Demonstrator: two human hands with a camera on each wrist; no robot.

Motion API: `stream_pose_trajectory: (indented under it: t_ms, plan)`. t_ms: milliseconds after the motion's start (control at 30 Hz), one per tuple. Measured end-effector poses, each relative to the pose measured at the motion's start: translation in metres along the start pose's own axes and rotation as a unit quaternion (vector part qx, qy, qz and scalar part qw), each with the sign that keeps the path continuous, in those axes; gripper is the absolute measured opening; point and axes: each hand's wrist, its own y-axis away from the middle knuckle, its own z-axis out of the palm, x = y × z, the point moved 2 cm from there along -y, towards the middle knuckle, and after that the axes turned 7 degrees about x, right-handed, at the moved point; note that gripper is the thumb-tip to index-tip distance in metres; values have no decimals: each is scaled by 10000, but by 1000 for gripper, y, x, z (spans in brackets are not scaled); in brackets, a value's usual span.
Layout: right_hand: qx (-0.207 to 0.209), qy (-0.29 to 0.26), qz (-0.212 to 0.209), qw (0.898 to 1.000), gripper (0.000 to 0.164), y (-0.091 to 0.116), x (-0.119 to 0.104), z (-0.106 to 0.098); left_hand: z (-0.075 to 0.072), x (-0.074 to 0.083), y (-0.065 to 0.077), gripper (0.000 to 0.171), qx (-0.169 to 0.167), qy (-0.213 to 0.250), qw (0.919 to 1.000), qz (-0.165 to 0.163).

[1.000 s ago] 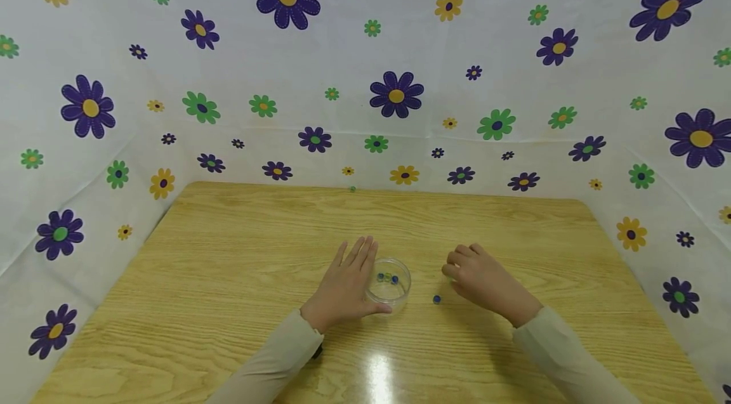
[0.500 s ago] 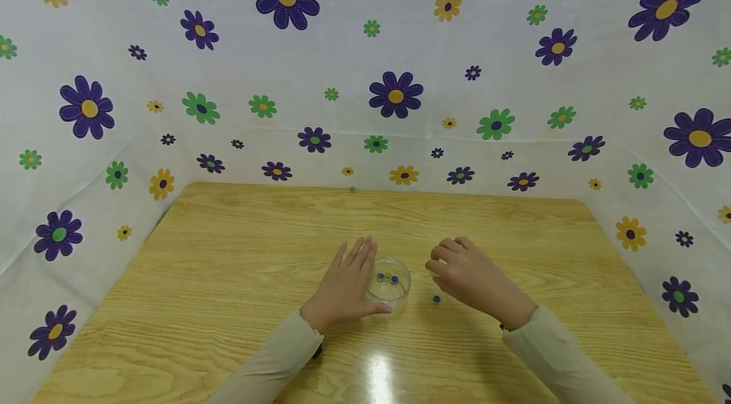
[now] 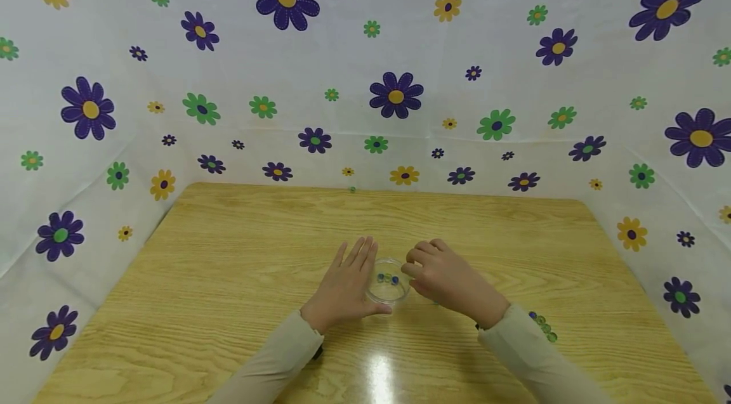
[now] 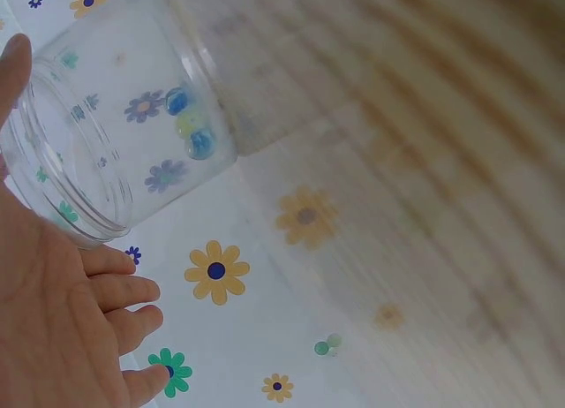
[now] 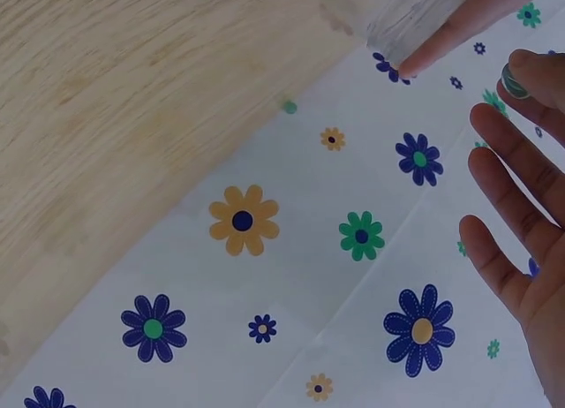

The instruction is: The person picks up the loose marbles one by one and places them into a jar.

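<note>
A clear jar with a threaded neck [image 4: 75, 174] stands upright on the wooden table, three blue and yellow-green marbles [image 4: 187, 124] lying on its bottom. My left hand [image 3: 345, 286] rests against the jar's left side, fingers straight and pointing away from me, thumb across its near side. Between thumb and index finger my right hand [image 3: 442, 277] pinches a greenish clear marble [image 5: 515, 83]. That hand is at the right of the jar's rim, its other fingers loosely bent in the right wrist view. Partly covered below the right hand is another marble [image 3: 436, 302] on the table.
Beside the right sleeve, a blue marble [image 3: 532, 314] and several green marbles [image 3: 546, 328] lie on the table [image 3: 240, 245]. One green marble [image 3: 353, 189] sits at the far edge. White flowered cloth [image 3: 342, 55] surrounds the table at the back and sides.
My right hand has moved left to the jar's rim, now overlapping the marble on the table. Marbles by the right sleeve have come into sight. The left hand and jar stay put.
</note>
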Motion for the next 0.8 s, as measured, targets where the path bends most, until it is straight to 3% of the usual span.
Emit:
stream_pose_trajectory:
  t_ms: [800]
  plan:
    - [-70, -46, 0, 10000, 23, -4, -4, 17, -3, 1, 0, 114, -58, 128, 9999, -55]
